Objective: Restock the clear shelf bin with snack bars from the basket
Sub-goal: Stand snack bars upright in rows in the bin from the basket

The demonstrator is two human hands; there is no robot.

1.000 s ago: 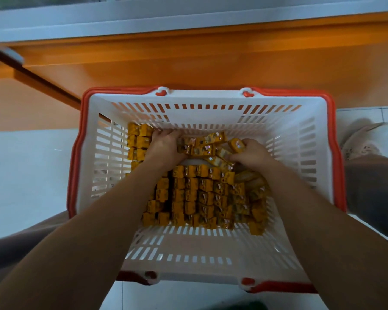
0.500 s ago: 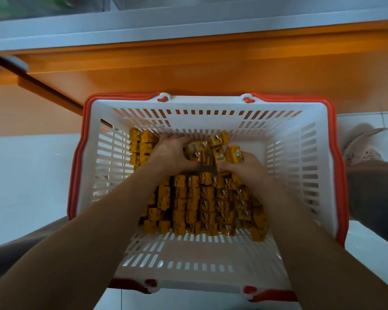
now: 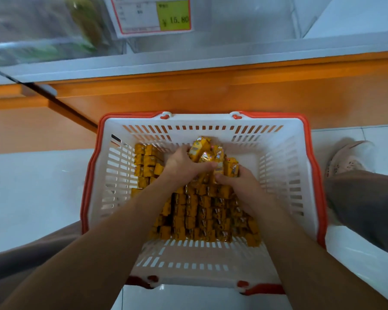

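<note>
A white basket (image 3: 285, 175) with an orange-red rim sits on the floor in front of me. Several yellow-orange snack bars (image 3: 199, 215) lie stacked in rows inside it. My left hand (image 3: 184, 166) and my right hand (image 3: 240, 182) press together on a bunch of snack bars (image 3: 207, 153), which stands raised above the rows. Both hands are inside the basket, near its far wall. A clear shelf bin (image 3: 233, 25) with a price label (image 3: 152, 15) shows at the top of the frame; its inside is blurred.
An orange shelf base (image 3: 211, 90) with a grey ledge runs across behind the basket. My shoe (image 3: 349, 159) and leg are at the right, my other leg at the lower left. The floor is white tile.
My hands have drawn closer and lifted a bunch of bars out of the rows. The view has tilted up, bringing the clear bin and its price label into sight.
</note>
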